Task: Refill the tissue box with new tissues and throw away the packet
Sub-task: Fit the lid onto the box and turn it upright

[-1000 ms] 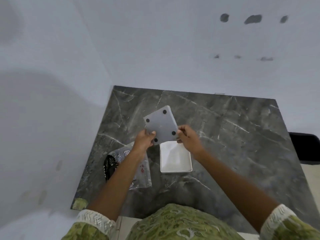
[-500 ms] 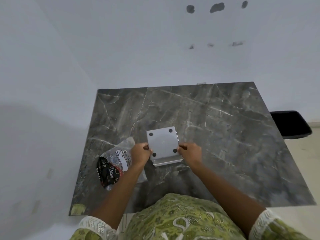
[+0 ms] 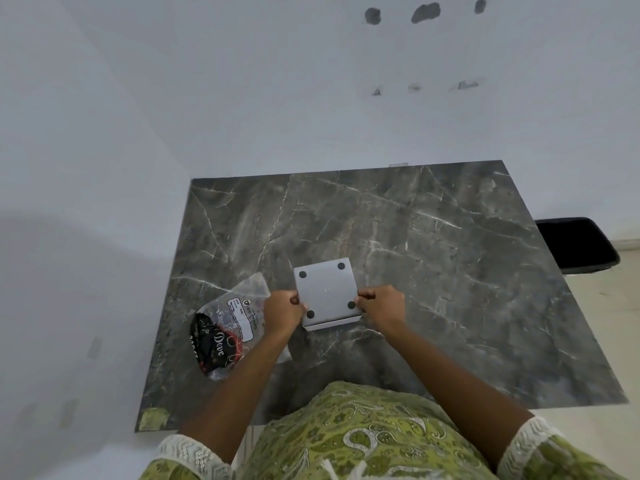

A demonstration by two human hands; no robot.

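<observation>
grey marble table point(image 3: 433, 258) carries everything. on it, upside down, the tissue box point(image 3: 327, 294) is pinched by left hand point(image 3: 282, 311) and right hand point(image 3: 382, 306), base panel apparently being seated. emptied packet point(image 3: 225, 332) lies beside it, not yet binned.

The left hand point(image 3: 283, 311) and forearm cover the right part of the clear tissue packet point(image 3: 227, 332), whose small label print is too fine to read. Fingertips of both hands curl out of sight at the sides of the tissue box point(image 3: 327, 294), which lies bottom-up, hiding its contents. The black bin point(image 3: 576, 245) sits partly behind the marble table point(image 3: 433, 237).
</observation>
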